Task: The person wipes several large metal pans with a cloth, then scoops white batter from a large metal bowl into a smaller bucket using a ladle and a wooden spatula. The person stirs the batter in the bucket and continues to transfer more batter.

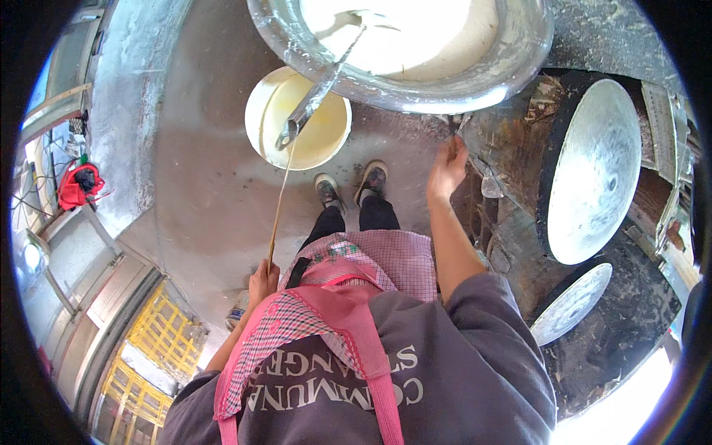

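My left hand (263,285) is closed around the thin wooden handle (278,217) of a long ladle or skimmer. Its metal socket (314,103) slants up over the rim of a large metal pot (423,100), and the far end dips into pale, bright liquid (400,39). Under the pot's near rim, my right hand (449,169) grips a small dark handle, whose far end is hidden. Below the metal socket stands a round white bucket (256,117) with a pale yellow inside; whether it holds liquid is unclear.
Two round, pale metal pans or lids (595,172) (570,306) rest on the dark stove top to the right. Yellow slatted crates (167,325) stand at lower left. A red bag (78,183) lies at far left. The concrete floor (206,183) looks wet.
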### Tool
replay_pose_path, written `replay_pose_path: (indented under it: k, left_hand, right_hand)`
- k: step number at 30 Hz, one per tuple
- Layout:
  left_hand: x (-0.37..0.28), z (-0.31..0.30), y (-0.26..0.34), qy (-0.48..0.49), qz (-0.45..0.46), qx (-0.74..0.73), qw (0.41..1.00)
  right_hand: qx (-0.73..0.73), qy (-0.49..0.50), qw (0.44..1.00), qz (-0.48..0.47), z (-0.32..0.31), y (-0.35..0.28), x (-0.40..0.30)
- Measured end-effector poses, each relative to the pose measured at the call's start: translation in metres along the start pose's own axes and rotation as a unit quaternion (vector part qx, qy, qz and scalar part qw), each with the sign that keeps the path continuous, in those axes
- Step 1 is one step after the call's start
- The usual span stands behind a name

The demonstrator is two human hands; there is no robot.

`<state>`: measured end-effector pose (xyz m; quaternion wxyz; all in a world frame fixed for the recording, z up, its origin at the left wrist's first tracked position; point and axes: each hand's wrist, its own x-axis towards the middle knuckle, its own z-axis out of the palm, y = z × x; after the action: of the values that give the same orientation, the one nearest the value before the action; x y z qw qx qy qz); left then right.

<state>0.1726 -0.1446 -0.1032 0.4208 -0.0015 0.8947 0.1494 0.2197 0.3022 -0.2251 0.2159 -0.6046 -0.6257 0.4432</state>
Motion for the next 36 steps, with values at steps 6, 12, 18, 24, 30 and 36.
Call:
replay_pose_path:
  k: [6, 12, 18, 24, 30, 36]
  left_hand:
    - [-0.018, 0.006, -0.05, 0.0, -0.04, -0.07, 0.997]
    - [-0.035, -0.004, -0.018, -0.063, -0.003, -0.07, 0.996]
    - [-0.035, -0.012, 0.011, -0.109, 0.021, -0.299, 0.948]
    - [-0.029, -0.024, 0.051, -0.075, 0.218, -0.437, 0.869]
    - [0.001, -0.037, 0.087, -0.07, 0.356, -0.275, 0.89]
    - [-0.018, -0.064, 0.121, -0.257, 0.34, -0.347, 0.835]
  right_hand:
    - [-0.039, 0.033, 0.995, -0.081, 0.05, 0.026, 0.082]
    - [-0.135, -0.043, 0.99, -0.004, 0.038, 0.056, 0.079]
    - [-0.071, -0.407, 0.91, 0.028, -0.008, 0.009, -0.095]
    - [0.088, -0.709, 0.696, 0.071, 0.0, -0.079, -0.262]
    - [0.055, -0.612, 0.783, -0.096, -0.015, -0.138, -0.26]
    - [0.066, -0.589, 0.8, -0.099, -0.046, -0.17, -0.235]
